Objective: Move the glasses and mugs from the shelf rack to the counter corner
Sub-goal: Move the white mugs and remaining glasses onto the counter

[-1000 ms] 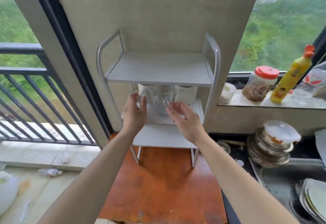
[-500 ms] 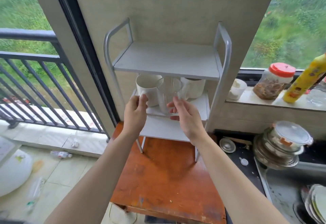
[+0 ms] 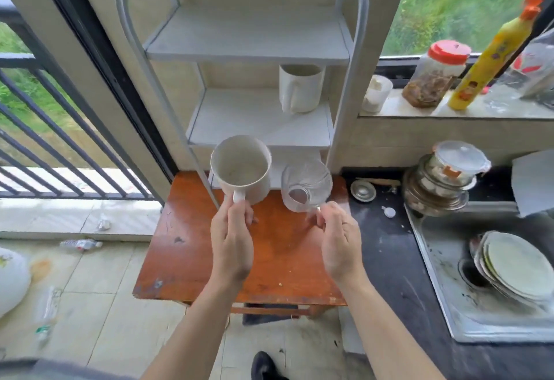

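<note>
Progress: partway, by judgement. Carrying two vessels clear of the grey metal three-tier shelf rack [image 3: 248,35], above the orange-brown wooden bench [image 3: 186,248], neither set down yet. Curling the left grip [image 3: 232,236] round the handle of a white ceramic mug [image 3: 241,170], its mouth tipping toward the camera, the inside looking faintly stained and holding nothing. Pinching a clear ribbed glass mug [image 3: 305,186] at its near side with the right grip [image 3: 340,242], likewise tilted and seemingly holding nothing; the handle itself is hard to make out. Leaving a second white ceramic mug [image 3: 301,87] upright on the middle shelf, at the right end. No other glass or mug showing on the top shelf; bottom shelf partly hidden behind the held vessels. Awaiting: placing both on the black counter [image 3: 386,259] corner, then fetching the last mug. Intended corner: not determinable.
</note>
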Available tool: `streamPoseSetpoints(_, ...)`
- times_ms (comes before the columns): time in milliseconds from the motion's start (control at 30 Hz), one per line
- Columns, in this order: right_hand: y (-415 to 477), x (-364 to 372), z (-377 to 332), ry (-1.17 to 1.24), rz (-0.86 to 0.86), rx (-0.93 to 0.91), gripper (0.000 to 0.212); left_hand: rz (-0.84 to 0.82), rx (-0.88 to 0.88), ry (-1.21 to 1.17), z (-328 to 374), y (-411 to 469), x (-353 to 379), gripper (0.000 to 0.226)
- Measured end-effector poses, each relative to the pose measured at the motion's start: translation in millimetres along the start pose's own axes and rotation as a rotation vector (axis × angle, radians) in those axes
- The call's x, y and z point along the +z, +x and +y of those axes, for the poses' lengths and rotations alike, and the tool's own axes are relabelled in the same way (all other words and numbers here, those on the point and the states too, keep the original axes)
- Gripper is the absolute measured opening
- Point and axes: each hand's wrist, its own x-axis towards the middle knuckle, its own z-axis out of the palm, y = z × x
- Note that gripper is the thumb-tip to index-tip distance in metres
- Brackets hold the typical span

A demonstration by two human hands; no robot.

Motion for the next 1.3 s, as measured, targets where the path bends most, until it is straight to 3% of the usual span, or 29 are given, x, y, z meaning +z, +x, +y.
streamPoseSetpoints(233, -44.9, -79.4, 42.2, -0.083, 0.337, 0.111, 0.036, -0.255, -0.103, 0.029, -42.4, -52.8, 50.4, 0.035)
streamPoseSetpoints(500, -120.6, -204.8, 50.3, -0.014, 0.713, 0.152, 0.038, -0.533, -0.049, 0.025, -9.4, -136.2, 153.1, 0.033)
streamPoseSetpoints(733, -234.0, -344.3, 50.9, 0.010, 0.950, 0.071, 0.032, -0.768, 0.138, 0.027, 24.9, -271.0, 249.0, 0.043)
streamPoseSetpoints(1100, -410.4, -548.4, 56.4, -0.063, 1.290, 0.021, 0.030, -1.160, 0.108, -0.027, 67.0, -489.4, 388.6, 0.038)
streamPoseSetpoints(1300, -465.3, -642.0, 80.6, -0.043, 1.510, 0.100, 0.036, -1.377, 0.111, -0.037, 63.1, -582.6, 479.5, 0.033)
